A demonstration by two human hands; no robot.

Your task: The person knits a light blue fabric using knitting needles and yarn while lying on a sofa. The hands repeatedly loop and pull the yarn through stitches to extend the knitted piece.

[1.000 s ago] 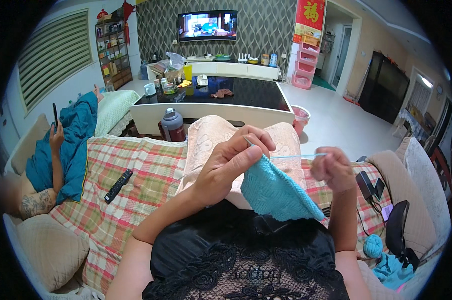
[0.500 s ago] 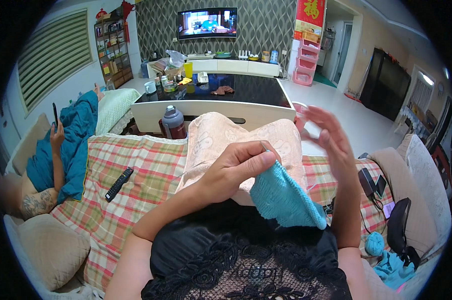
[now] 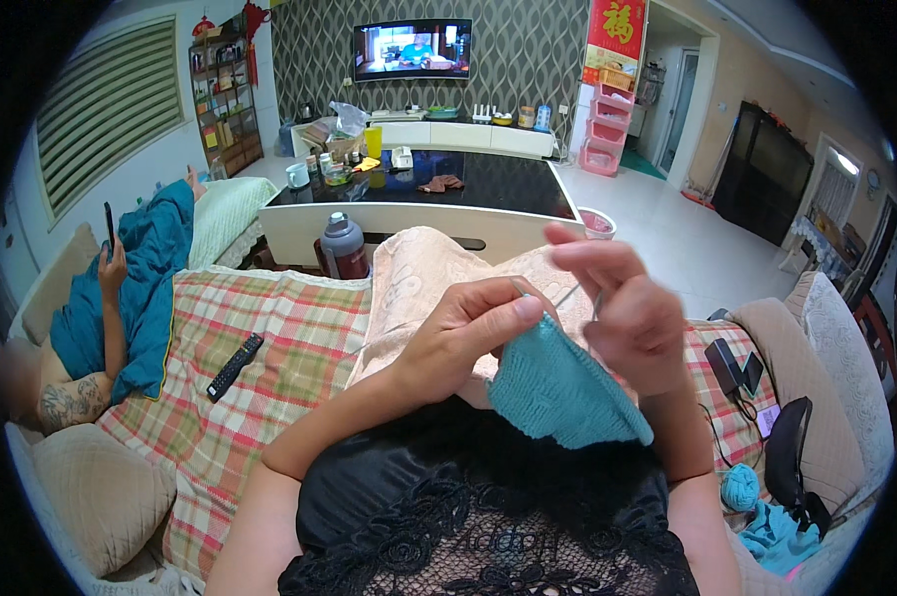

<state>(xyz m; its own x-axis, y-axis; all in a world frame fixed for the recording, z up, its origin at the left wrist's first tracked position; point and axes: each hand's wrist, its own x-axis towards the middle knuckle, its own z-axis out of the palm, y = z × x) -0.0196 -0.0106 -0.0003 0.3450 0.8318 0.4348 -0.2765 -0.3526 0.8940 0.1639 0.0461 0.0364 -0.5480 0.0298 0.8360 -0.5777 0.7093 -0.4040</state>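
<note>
A piece of teal knitting hangs in front of my chest over a peach patterned cloth on my lap. My left hand pinches the top edge of the knitting and a thin metal needle. My right hand is just to the right, blurred, fingers curled beside a second needle at the knitting's upper right edge. A teal yarn ball lies on the sofa at the lower right.
A black remote lies on the plaid blanket. A person in a teal top reclines at left with a phone. Ahead stand a white coffee table with a dark top, a dark bottle and a television.
My right hand swung up and away to the right, then came back down to the knitting's upper edge. My left hand kept its pinch on the knitting.
</note>
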